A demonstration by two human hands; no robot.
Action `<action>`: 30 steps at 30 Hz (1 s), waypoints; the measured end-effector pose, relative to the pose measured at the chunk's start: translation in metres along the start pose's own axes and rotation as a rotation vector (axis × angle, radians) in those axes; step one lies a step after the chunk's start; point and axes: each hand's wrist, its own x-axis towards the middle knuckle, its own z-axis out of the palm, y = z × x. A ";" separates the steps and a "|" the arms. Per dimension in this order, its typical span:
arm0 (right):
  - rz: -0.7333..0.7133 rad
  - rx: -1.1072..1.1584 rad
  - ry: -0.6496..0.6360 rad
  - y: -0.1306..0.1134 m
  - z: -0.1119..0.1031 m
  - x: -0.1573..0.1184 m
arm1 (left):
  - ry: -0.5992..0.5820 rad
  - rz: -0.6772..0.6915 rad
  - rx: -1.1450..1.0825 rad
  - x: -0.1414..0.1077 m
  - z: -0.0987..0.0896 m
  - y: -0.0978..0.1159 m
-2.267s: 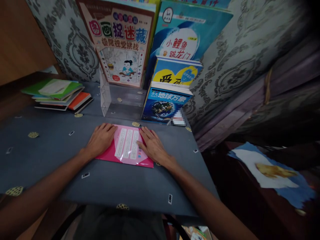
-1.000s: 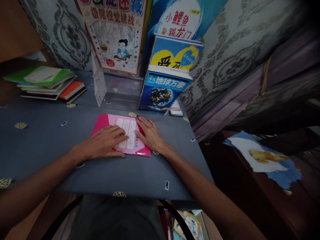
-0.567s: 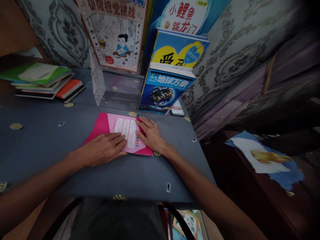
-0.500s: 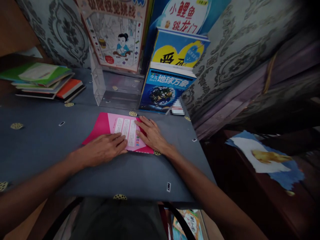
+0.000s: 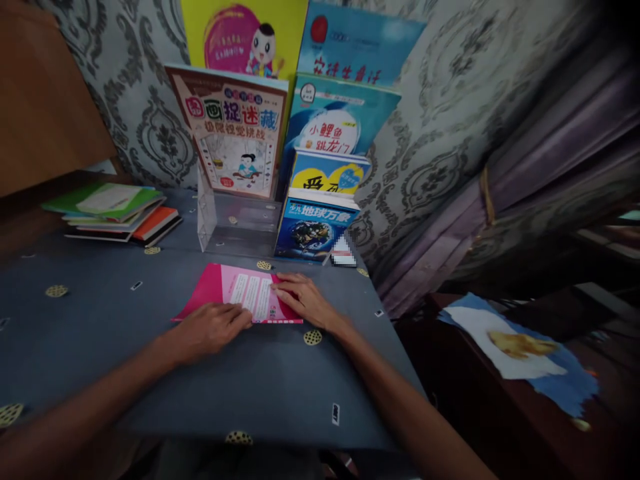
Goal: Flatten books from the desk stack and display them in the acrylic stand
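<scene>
A thin pink book [image 5: 207,288] with white text panels rests on the desk, its spine toward me and its left side curling a little. My left hand [image 5: 214,328] grips the near edge, fingers bent together over the cover, the thumb hidden. On the right side, my right hand [image 5: 309,305] has its fingers over the cover's edge and holds it there. Just beyond the book stands a clear acrylic book rack [image 5: 235,241]. Its left column carries a brown picture book [image 5: 245,143]; its right column holds a blue book with a globe [image 5: 315,230] in front.
A stack of books [image 5: 117,210] lies at the left on the desk [image 5: 200,393]. A pixelated small object [image 5: 344,253] sits beside the rack. Patterned wallpaper [image 5: 400,180] and a curtain [image 5: 450,213] rise behind. Lower down at the right are blue and white papers [image 5: 520,353].
My view has tilted up, so the rack's upper books show. The book's near edge has lifted slightly, its spine now showing, and my left fingers are more bent.
</scene>
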 end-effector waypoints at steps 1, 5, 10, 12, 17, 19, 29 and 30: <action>0.001 -0.001 0.003 -0.001 -0.001 0.000 | 0.005 0.000 0.000 0.000 0.000 0.001; 0.005 0.016 0.020 -0.005 -0.005 0.000 | 0.025 0.021 0.036 -0.001 -0.003 0.003; -0.024 0.105 0.019 -0.005 -0.014 0.001 | 0.053 0.010 -0.003 -0.001 -0.007 0.003; -0.018 0.133 0.021 -0.005 -0.016 0.001 | 0.068 0.017 -0.010 -0.001 -0.008 0.003; -0.002 0.210 0.036 -0.001 -0.016 0.001 | 0.111 -0.003 -0.032 -0.004 -0.003 0.001; 0.011 0.266 0.042 0.001 -0.016 0.002 | 0.117 -0.036 -0.079 -0.006 -0.001 0.000; 0.295 0.830 0.054 0.006 -0.012 0.000 | 0.389 -0.147 -0.293 -0.010 -0.015 -0.012; 0.310 0.925 0.053 0.005 -0.011 0.000 | 0.414 -0.170 -0.319 -0.010 -0.017 -0.014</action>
